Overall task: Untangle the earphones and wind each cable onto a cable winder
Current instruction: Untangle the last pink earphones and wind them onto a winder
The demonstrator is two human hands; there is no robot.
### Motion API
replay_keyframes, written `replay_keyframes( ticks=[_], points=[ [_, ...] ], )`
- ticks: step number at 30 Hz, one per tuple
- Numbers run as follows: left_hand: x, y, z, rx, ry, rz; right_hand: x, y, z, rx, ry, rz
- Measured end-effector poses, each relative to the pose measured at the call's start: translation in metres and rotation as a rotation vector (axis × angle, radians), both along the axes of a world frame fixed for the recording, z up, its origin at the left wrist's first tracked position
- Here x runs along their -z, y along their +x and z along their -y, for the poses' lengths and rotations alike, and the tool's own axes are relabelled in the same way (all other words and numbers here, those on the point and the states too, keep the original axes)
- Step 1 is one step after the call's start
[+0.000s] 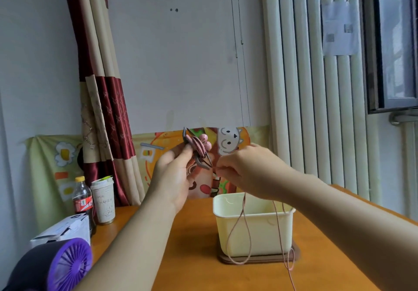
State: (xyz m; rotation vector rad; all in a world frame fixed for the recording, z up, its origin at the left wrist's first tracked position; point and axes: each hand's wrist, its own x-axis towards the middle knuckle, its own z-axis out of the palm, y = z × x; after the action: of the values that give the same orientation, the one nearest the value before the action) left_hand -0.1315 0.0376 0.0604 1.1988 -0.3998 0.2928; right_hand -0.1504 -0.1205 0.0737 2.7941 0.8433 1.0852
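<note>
While our left hand [174,177] grips the winder [198,152] above the counter [192,245] & right hand [244,171] fingers pinch the cable [244,200], we reckon slack loops by the tub [260,234] cd snag & re-knot

Two hands are raised: one left hand [174,173] and one right hand [244,168]. At the left fingers [187,152] are one dark cable winder [199,152] and two pink earbuds [204,137]. One pink cable [244,200] hangs from the right fingers [222,166]. Below the fingers, one table [199,256] carries one cream tub [267,238] on one brown tray [260,259]. Left of the fingers are one cola bottle [82,200], one paper cup [103,202], one white box [63,229] and one purple fan [70,266].
</note>
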Motion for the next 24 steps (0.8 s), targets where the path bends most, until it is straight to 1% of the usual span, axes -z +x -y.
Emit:
replay_keyframes(
  ticks=[1, 4, 5, 6, 9, 11, 13, 17, 21, 24],
  points=[
    [0.002, 0.0, 0.001, -0.074, 0.086, 0.035, -0.004, -0.002, 0.002, 0.019, -0.033, 0.037],
    [0.008, 0.005, 0.004, -0.387, 0.466, 0.196, -0.015, -0.008, 0.003, 0.049, -0.097, 0.129],
    [0.009, 0.004, 0.005, -0.454, 0.563, 0.243, -0.02, -0.01, 0.005, 0.062, -0.095, 0.147],
    [0.01, 0.004, 0.006, -0.479, 0.631, 0.276, -0.024, -0.011, 0.006, 0.071, -0.087, 0.16],
    [0.011, 0.004, 0.004, -0.436, 0.743, 0.31, -0.032, -0.016, 0.014, 0.078, -0.023, 0.15],
    [0.011, 0.003, 0.0, -0.368, 0.759, 0.283, -0.036, -0.016, 0.02, 0.069, 0.065, 0.084],
    [0.009, 0.001, -0.003, -0.293, 0.782, 0.27, -0.036, -0.012, 0.023, 0.068, 0.11, 0.035],
    [0.005, -0.007, -0.005, -0.117, 0.845, 0.258, -0.03, -0.007, 0.026, 0.092, 0.101, 0.004],
    [0.005, -0.006, -0.012, -0.104, 0.952, 0.233, -0.025, -0.007, 0.025, 0.088, 0.134, 0.001],
    [0.004, -0.007, -0.014, -0.011, 0.952, 0.212, -0.025, -0.008, 0.022, 0.085, 0.109, 0.011]
  ],
)
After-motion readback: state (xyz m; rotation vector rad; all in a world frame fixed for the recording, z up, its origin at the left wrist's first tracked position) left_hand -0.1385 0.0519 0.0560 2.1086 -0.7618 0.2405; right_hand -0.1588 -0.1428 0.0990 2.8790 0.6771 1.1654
